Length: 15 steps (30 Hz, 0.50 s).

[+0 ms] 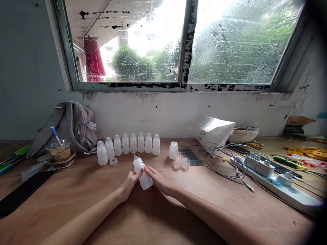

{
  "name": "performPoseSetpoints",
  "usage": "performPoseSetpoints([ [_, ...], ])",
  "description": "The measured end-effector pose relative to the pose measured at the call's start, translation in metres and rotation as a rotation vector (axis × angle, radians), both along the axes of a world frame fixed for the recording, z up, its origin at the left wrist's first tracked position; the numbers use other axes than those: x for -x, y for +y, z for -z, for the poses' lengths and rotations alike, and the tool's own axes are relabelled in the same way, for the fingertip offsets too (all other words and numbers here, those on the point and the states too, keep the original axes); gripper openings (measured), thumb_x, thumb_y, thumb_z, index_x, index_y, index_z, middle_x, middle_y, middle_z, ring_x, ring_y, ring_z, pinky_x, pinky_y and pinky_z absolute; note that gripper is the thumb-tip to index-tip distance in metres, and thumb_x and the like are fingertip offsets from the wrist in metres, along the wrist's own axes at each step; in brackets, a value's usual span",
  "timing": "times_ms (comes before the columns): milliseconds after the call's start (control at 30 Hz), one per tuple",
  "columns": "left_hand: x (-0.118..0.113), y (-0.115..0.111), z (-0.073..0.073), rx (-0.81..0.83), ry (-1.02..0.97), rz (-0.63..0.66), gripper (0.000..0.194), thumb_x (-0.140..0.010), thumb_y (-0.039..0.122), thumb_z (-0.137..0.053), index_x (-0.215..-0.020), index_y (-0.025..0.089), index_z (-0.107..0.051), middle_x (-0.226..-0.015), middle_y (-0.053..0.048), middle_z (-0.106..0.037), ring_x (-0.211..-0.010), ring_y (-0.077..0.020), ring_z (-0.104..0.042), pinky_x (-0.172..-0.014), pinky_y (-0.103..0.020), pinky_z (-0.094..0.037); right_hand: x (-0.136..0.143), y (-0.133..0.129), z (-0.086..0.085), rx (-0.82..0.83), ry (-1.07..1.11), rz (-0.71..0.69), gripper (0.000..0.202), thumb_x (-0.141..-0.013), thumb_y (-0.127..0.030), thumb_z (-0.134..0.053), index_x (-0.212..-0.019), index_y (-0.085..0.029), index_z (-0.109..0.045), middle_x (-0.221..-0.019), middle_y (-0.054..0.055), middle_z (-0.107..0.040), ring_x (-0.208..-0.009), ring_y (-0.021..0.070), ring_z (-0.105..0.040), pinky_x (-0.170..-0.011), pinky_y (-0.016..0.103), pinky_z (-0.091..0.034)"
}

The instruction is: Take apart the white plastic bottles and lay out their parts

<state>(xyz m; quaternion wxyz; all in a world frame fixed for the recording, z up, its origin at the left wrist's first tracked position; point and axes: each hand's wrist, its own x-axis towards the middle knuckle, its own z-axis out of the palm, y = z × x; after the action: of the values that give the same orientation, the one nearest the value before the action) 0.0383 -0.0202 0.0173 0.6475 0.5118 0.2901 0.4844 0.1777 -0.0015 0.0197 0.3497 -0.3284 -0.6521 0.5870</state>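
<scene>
Both hands hold one frosted baby bottle (144, 179), tilted with its nipple end up and to the left, over the middle of the table. My left hand (129, 183) is wrapped round its left side, thumb on the body. My right hand (157, 178) presses its fingers against the right side. Behind stands a row of several capped baby bottles (125, 144). A loose white ring (113, 161) lies in front of the row. Farther right stands an open bottle without a cap (173, 150), with clear domed covers (181, 164) beside it.
A grey backpack (76, 126), an iced drink cup (59, 151) and a black phone-like slab (24, 192) are at left. At right lie tangled cables (224, 170), a white power strip (288, 190), a white bag (216, 132) and a screwdriver (290, 162). A wall with a window rises behind.
</scene>
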Motion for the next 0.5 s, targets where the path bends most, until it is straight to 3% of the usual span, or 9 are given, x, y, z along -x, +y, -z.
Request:
performPoseSetpoints([
  [100,0.003,0.001,-0.002,0.028,-0.026,-0.05,0.037,-0.076,0.042,-0.054,-0.102,0.015,-0.05,-0.081,-0.005,-0.056,-0.068,-0.0148,-0.054,-0.063,-0.027,-0.043,-0.023,0.022,-0.014,-0.388,-0.385,0.157,0.048,-0.083,-0.053,-0.03,-0.071,-0.015,-0.057,-0.064,0.002,-0.053,-0.056,0.0112,-0.048,-0.05,0.022,-0.037],
  [167,0.006,0.005,0.0,0.031,-0.005,-0.087,0.036,-0.073,0.04,-0.058,-0.098,0.016,-0.051,-0.083,-0.004,-0.054,-0.073,-0.0151,-0.052,-0.066,-0.026,-0.043,-0.045,0.039,-0.026,-0.593,-0.702,0.307,0.04,-0.083,-0.047,-0.036,-0.07,-0.016,-0.058,-0.067,0.003,-0.056,-0.063,0.0134,-0.051,-0.057,0.023,-0.037],
  [233,0.008,0.01,0.002,0.03,0.029,-0.116,0.04,-0.069,0.039,-0.062,-0.099,0.017,-0.05,-0.085,-0.004,-0.054,-0.077,-0.0158,-0.051,-0.068,-0.026,-0.042,-0.067,0.054,-0.038,-0.589,-1.04,0.415,0.028,-0.079,-0.043,-0.044,-0.078,-0.02,-0.059,-0.075,0.002,-0.06,-0.068,0.015,-0.053,-0.059,0.024,-0.037],
  [267,0.009,0.012,0.003,0.032,0.044,-0.129,0.042,-0.068,0.039,-0.063,-0.101,0.018,-0.049,-0.087,-0.004,-0.054,-0.079,-0.0162,-0.051,-0.069,-0.027,-0.042,-0.079,0.06,-0.043,-0.559,-1.097,0.437,0.024,-0.077,-0.041,-0.048,-0.078,-0.02,-0.06,-0.076,0.004,-0.06,-0.07,0.0167,-0.054,-0.059,0.025,-0.037],
  [367,0.011,0.015,0.005,0.044,0.076,-0.156,0.045,-0.068,0.041,-0.063,-0.102,0.019,-0.046,-0.086,-0.004,-0.054,-0.078,-0.0162,-0.051,-0.067,-0.026,-0.041,-0.107,0.072,-0.05,-0.492,-1.178,0.496,0.023,-0.071,-0.039,-0.055,-0.079,-0.018,-0.061,-0.083,0.008,-0.06,-0.079,0.0227,-0.055,-0.062,0.029,-0.038],
  [500,0.013,0.015,0.003,-0.004,0.11,-0.187,0.04,-0.071,0.044,-0.057,-0.1,0.019,-0.048,-0.083,-0.002,-0.052,-0.071,-0.0138,-0.05,-0.06,-0.022,-0.038,-0.125,0.077,-0.046,-0.411,-1.214,0.544,0.024,-0.065,-0.032,-0.062,-0.082,-0.016,-0.06,-0.091,0.013,-0.059,-0.087,0.0283,-0.054,-0.065,0.033,-0.039],
])
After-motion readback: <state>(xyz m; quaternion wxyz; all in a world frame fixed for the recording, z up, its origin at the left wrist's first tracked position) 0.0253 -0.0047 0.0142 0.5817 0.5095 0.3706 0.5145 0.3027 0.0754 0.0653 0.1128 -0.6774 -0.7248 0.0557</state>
